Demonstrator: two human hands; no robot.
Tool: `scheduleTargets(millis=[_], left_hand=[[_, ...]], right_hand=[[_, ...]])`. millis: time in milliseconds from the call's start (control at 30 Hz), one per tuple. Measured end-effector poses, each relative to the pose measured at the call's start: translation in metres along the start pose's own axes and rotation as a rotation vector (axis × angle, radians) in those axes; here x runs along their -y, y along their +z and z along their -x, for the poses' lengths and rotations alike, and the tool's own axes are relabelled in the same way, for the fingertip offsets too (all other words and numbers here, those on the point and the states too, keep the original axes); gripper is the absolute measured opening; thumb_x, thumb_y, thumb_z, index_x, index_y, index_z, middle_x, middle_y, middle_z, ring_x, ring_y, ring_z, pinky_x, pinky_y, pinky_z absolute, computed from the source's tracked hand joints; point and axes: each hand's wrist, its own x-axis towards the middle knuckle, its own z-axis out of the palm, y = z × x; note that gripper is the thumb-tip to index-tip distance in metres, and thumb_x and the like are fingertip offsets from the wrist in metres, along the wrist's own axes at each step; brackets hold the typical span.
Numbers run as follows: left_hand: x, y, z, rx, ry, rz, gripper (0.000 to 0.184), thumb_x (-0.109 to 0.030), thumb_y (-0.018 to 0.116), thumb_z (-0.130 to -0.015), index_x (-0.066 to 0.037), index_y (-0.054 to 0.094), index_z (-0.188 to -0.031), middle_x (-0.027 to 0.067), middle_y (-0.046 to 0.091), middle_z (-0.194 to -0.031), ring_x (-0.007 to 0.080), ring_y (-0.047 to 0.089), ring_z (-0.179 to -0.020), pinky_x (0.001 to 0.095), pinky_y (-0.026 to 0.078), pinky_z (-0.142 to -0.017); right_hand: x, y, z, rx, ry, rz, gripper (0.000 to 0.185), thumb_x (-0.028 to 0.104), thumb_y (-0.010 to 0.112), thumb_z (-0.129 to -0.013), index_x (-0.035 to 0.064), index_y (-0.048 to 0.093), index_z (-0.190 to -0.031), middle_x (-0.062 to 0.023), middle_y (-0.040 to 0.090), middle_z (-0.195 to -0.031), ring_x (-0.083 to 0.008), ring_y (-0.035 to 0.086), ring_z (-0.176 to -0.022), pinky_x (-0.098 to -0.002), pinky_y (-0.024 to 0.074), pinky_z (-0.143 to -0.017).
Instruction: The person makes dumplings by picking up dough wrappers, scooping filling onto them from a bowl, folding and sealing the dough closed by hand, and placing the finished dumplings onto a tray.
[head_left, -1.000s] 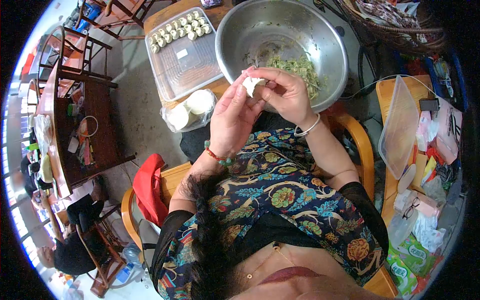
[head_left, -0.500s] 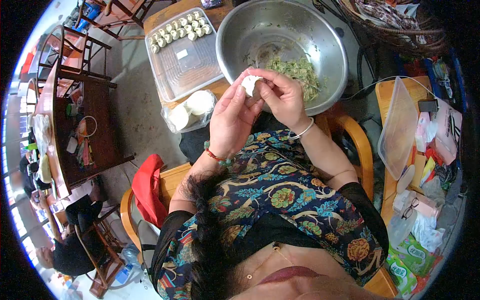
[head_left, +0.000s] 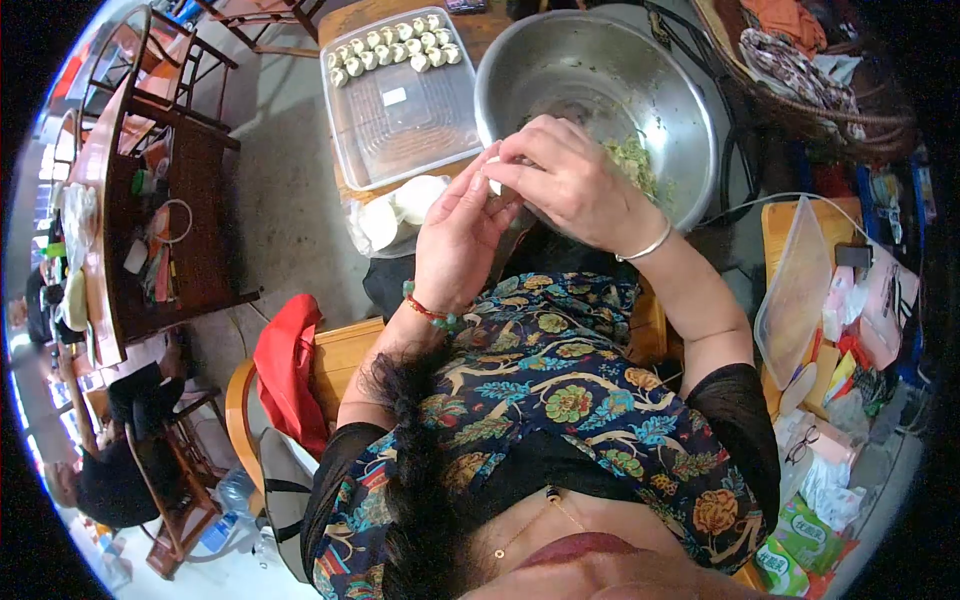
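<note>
My left hand [head_left: 456,235], with a beaded bracelet on the wrist, is closed around a small white dumpling [head_left: 495,186]. My right hand [head_left: 575,188], wearing a silver bangle, pinches the same dumpling from above. Fingers cover most of the dough. Just beyond my hands stands a large metal bowl [head_left: 560,75] holding chopped green filling [head_left: 632,168], partly hidden by my right hand. Round white wrappers [head_left: 380,222] lie in a clear plastic bag left of my left hand. Behind them a clear plastic tray [head_left: 400,130] carries rows of folded dumplings [head_left: 395,45] at its far end.
A wooden table [head_left: 345,20] bears the tray. To the right, a bench holds a clear lid [head_left: 797,290], glasses [head_left: 803,443] and packets. A wicker basket [head_left: 880,125] stands at the upper right. At left are a dark desk [head_left: 190,220] and a seated person [head_left: 130,470].
My right hand has turned over the dumpling, its back now facing up, and its elbow has moved outward. The tray and bowl appear shifted right as the view moved.
</note>
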Motion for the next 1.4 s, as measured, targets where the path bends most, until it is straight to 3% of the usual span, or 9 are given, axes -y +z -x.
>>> scheduleTargets(millis=[267,400,567,800,833,1100,1167,1267,1400], left_hand=[[-0.037,-0.035,0.003,-0.053,0.063,0.135,0.05,-0.022,0.043,-0.103,0.001,0.032,-0.145,0.0131,0.047,-0.14,0.0271,0.052,-0.124,0.038,0.041,-0.105],[-0.056,-0.057,0.011,-0.111,0.135,0.065,0.055,-0.025,0.044,-0.102,0.002,0.026,-0.146,0.0223,0.043,-0.142,0.0339,0.05,-0.127,0.0429,0.041,-0.108],[-0.066,-0.075,0.024,-0.12,0.069,-0.029,0.042,-0.021,0.046,-0.101,0.006,0.047,-0.134,0.0172,0.057,-0.128,0.0279,0.06,-0.115,0.0383,0.044,-0.102],[-0.068,-0.094,0.033,-0.063,0.044,-0.045,0.036,-0.016,0.046,-0.102,0.005,0.051,-0.131,0.0145,0.059,-0.125,0.0228,0.061,-0.112,0.0343,0.046,-0.101],[-0.071,-0.094,0.033,-0.059,0.037,-0.06,0.035,-0.016,0.046,-0.102,0.004,0.053,-0.13,0.0134,0.061,-0.123,0.0205,0.062,-0.111,0.0331,0.046,-0.101],[-0.074,-0.102,0.033,-0.058,0.002,-0.107,0.036,-0.015,0.045,-0.102,0.006,0.052,-0.13,0.0186,0.061,-0.123,0.0255,0.062,-0.111,0.0373,0.045,-0.101],[-0.073,-0.102,0.033,-0.063,-0.002,-0.108,0.035,-0.015,0.045,-0.102,0.006,0.052,-0.129,0.0183,0.062,-0.122,0.0254,0.062,-0.11,0.0373,0.046,-0.101],[-0.071,-0.103,0.033,-0.057,0.035,-0.097,0.032,-0.014,0.046,-0.102,0.002,0.055,-0.128,0.0122,0.065,-0.117,0.0185,0.063,-0.107,0.0313,0.048,-0.098],[-0.069,-0.099,0.034,-0.071,0.035,-0.086,0.032,-0.013,0.046,-0.102,0.003,0.055,-0.128,0.0128,0.065,-0.117,0.0187,0.063,-0.107,0.0311,0.048,-0.097]], right_hand=[[-0.019,0.039,-0.063,0.177,-0.126,0.037,0.01,0.011,0.059,-0.082,0.0038,0.061,-0.088,-0.0096,0.06,-0.089,-0.027,0.061,-0.081,-0.0359,0.0516,-0.071],[-0.071,0.078,-0.111,0.198,0.176,-0.018,0.013,0.018,0.063,-0.083,0.0048,0.064,-0.083,-0.0136,0.065,-0.08,-0.0312,0.065,-0.075,-0.0417,0.0527,-0.07],[-0.149,0.156,-0.147,0.263,0.413,0.078,0.014,0.019,0.064,-0.076,0.0058,0.069,-0.076,-0.0168,0.068,-0.077,-0.0334,0.067,-0.075,-0.0403,0.0542,-0.073],[-0.196,0.236,-0.157,0.425,0.68,0.22,0.021,0.02,0.063,-0.069,0.003,0.073,-0.075,-0.0241,0.068,-0.079,-0.0376,0.068,-0.081,-0.0423,0.0544,-0.08],[-0.205,0.248,-0.154,0.428,0.656,0.326,0.018,0.025,0.07,-0.071,0.0073,0.069,-0.073,-0.016,0.069,-0.075,-0.0305,0.069,-0.076,-0.0388,0.0546,-0.073],[-0.232,0.273,-0.146,0.418,0.668,0.358,0.017,0.024,0.069,-0.071,0.0074,0.071,-0.074,-0.0171,0.069,-0.074,-0.03,0.069,-0.075,-0.0389,0.0552,-0.075],[-0.229,0.269,-0.148,0.444,0.709,0.259,0.025,0.018,0.063,-0.069,-0.0011,0.073,-0.081,-0.027,0.068,-0.084,-0.0388,0.068,-0.084,-0.0437,0.0534,-0.083],[-0.231,0.273,-0.145,0.402,0.707,0.28,0.017,0.024,0.068,-0.071,0.0071,0.07,-0.074,-0.0171,0.07,-0.075,-0.031,0.069,-0.076,-0.0398,0.055,-0.075],[-0.231,0.272,-0.146,0.39,0.695,0.307,0.018,0.024,0.066,-0.073,0.0068,0.07,-0.074,-0.017,0.07,-0.076,-0.0315,0.069,-0.077,-0.0404,0.0546,-0.076]])
